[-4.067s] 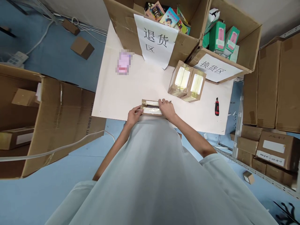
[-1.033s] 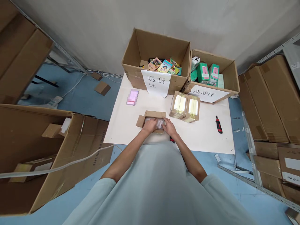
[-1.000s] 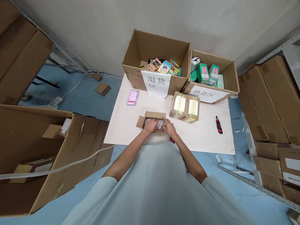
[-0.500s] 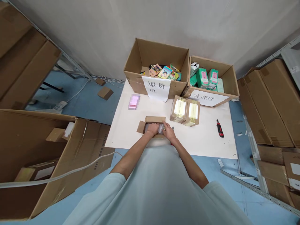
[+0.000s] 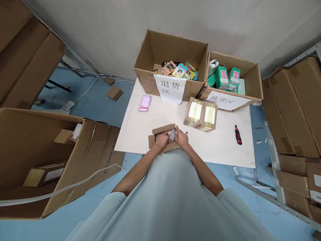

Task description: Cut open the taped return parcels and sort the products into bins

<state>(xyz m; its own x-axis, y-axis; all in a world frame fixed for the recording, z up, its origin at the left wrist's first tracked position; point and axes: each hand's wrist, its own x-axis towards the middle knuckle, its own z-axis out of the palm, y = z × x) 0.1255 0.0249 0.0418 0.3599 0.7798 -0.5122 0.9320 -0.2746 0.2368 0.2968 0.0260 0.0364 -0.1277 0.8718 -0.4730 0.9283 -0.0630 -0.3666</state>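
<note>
While the left hand [image 5: 163,140] reaches into the small open carton [image 5: 164,128], fingers bent against crinkled plastic wrapping [image 5: 171,134], whether it grips anything is hidden. Curled closed, the right hand [image 5: 181,138] holds the carton's right end, at the near edge of the table [image 5: 135,134]. A grey-and-red sliver [image 5: 187,134] beside it may be a cutter; a bare blade there could nick skin. A hard tug might tip the carton over the edge. Beyond stand two taped boxes [image 5: 195,112], with a utility knife [image 5: 238,135] rightward.
</note>
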